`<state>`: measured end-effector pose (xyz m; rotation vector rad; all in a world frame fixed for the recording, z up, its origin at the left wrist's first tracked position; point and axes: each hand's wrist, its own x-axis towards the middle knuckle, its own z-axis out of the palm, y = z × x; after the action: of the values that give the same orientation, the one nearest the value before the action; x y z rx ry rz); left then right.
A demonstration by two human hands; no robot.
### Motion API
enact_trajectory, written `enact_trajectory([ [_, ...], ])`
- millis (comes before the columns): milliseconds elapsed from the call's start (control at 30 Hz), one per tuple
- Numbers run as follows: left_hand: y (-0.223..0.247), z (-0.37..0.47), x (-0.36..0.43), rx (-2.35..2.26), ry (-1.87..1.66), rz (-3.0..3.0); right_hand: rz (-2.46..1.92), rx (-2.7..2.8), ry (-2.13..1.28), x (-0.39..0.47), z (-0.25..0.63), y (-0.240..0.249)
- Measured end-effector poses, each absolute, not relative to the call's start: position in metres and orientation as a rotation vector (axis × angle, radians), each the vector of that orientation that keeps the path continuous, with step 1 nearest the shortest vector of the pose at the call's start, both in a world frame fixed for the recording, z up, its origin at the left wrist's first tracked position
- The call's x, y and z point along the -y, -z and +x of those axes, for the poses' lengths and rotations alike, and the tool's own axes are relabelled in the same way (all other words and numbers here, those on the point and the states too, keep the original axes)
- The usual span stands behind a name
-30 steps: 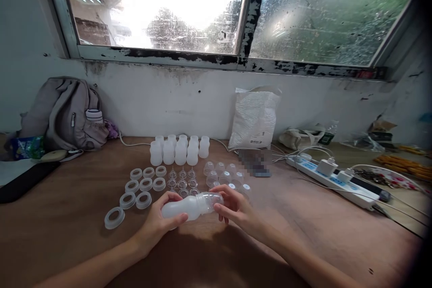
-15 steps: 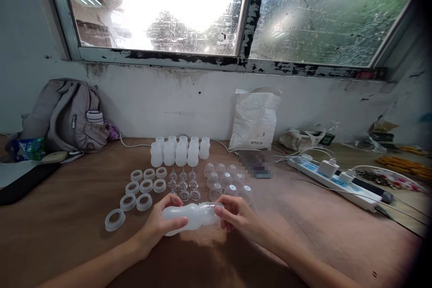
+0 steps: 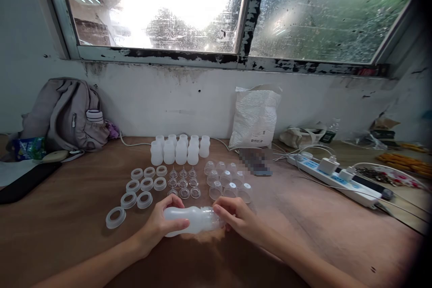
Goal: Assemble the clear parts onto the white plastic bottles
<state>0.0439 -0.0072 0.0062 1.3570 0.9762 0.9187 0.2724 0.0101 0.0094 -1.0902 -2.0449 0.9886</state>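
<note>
Grasping bottle (image 3: 195,218) with left hand (image 3: 159,219), clear cover (image 3: 209,219) at three o'clock with right hand (image 3: 238,218); probably fitting cover; should next press squarely.

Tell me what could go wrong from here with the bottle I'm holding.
The left hand and right hand grip the smooth bottle sideways, so it might slip.
The right hand is close to the front clear domes; its knuckles could knock one over.
The left fingers are beside the front row of clear teats, which could get nudged out of line.
</note>
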Motion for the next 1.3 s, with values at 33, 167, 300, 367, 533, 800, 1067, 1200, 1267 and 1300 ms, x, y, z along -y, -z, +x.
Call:
enact_trajectory([
  [33, -0.006, 0.044, 0.007, -0.975, -0.926, 1.352, -1.079, 2.065, -0.955, -0.01, 0.273, -0.009],
  [167, -0.005, 0.043, 0.007, -0.972, -0.931, 1.338, -1.051, 2.111, -0.887, -0.011, 0.274, -0.006],
  [300, -0.006, 0.043, 0.008, -0.97, -0.909, 1.328, -1.055, 2.102, -0.863, -0.012, 0.274, -0.002],
  [367, -0.006, 0.044, 0.008, -0.971, -0.915, 1.318, -1.048, 2.116, -0.791, -0.012, 0.274, 0.0],
  [533, -0.003, 0.044, 0.007, -0.976, -0.926, 1.295, -1.017, 2.148, -0.556, -0.011, 0.274, -0.001],
  [800, -0.002, 0.045, 0.01, -0.964, -0.941, 1.291, -1.083, 2.106, -0.698, -0.009, 0.273, 0.001],
  [1067, -0.002, 0.046, 0.01, -0.97, -0.941, 1.282, -1.057, 2.073, -0.746, -0.005, 0.272, -0.007],
  [1200, -0.004, 0.047, 0.012, -0.977, -0.937, 1.294, -1.063, 1.872, -1.123, 0.005, 0.265, -0.017],
  [1267, -0.004, 0.049, 0.014, -0.977, -0.941, 1.291, -1.074, 1.773, -1.344, 0.01, 0.259, -0.019],
  [1300, -0.004, 0.049, 0.015, -0.972, -0.94, 1.287, -1.076, 1.76, -1.412, 0.012, 0.257, -0.02],
])
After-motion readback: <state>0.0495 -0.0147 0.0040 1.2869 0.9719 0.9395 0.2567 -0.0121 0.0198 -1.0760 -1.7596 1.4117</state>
